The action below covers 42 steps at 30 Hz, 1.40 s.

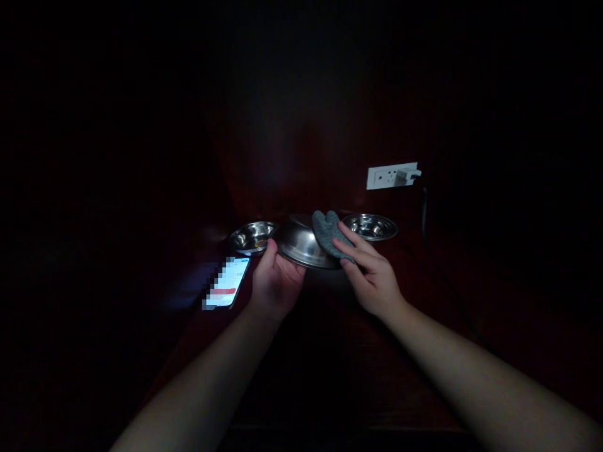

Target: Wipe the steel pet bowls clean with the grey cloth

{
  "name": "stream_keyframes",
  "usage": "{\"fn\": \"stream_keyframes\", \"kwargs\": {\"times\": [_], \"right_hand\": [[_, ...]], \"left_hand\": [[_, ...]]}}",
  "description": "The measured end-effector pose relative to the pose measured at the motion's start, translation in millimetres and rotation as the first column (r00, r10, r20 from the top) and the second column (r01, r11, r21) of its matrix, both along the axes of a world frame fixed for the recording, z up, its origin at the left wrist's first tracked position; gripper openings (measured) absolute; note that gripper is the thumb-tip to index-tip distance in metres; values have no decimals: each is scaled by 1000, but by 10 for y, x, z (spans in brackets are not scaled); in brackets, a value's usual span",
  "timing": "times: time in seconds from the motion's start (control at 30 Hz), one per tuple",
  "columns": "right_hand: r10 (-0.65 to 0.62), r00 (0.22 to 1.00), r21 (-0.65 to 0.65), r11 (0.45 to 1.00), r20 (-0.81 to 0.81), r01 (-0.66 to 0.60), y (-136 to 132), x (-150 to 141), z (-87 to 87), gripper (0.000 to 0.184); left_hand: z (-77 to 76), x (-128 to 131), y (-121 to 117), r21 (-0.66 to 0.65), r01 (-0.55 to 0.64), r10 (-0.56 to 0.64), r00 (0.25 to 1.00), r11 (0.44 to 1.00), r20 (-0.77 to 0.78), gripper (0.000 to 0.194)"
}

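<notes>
My left hand grips a shiny metal bowl by its rim, thumb on the near left side. The bowl is held bottom-up above the dark table. Against the bowl's right side, my right hand presses a grey-green cloth, its fingers laid over it. Behind my left hand is a second metal bowl with something small and coloured in it. To the right, past the cloth, stands a third metal dish, partly behind my right fingers.
A phone with a lit screen lies left of my left hand. On the back wall is a white socket plate with a plug in it, and a dark cord hangs down nearby. The surroundings are very dark.
</notes>
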State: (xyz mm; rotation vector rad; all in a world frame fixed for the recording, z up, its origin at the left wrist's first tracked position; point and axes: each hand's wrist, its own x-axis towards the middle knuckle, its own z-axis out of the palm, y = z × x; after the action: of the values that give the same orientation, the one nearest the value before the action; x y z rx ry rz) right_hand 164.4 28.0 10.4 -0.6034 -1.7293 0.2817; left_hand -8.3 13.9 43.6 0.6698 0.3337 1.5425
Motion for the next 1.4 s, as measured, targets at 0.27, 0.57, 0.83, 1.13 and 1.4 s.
{"fn": "stream_keyframes", "kwargs": {"times": [0.27, 0.57, 0.83, 1.13, 1.4], "right_hand": [[-57, 946, -259, 965, -320, -29, 179, -8, -73, 33], [-63, 805, -380, 901, -590, -208, 266, 8, -66, 29], [18, 839, -346, 906, -544, -244, 253, 70, 18, 26], [114, 981, -127, 983, -159, -135, 154, 204, 140, 26], [196, 948, -7, 980, 251, -201, -36, 234, 293, 36]], "left_hand": [[-30, -13, -35, 28, 16, -14, 997, 999, -79, 42], [-72, -6, -155, -29, 122, -126, 954, 992, -272, 35], [-119, -67, -181, -87, 222, -238, 882, 971, -406, 35], [-52, 1, -191, -143, 375, -401, 869, 916, -290, 47], [-199, 168, -125, -224, 308, -344, 927, 925, -147, 29]]}}
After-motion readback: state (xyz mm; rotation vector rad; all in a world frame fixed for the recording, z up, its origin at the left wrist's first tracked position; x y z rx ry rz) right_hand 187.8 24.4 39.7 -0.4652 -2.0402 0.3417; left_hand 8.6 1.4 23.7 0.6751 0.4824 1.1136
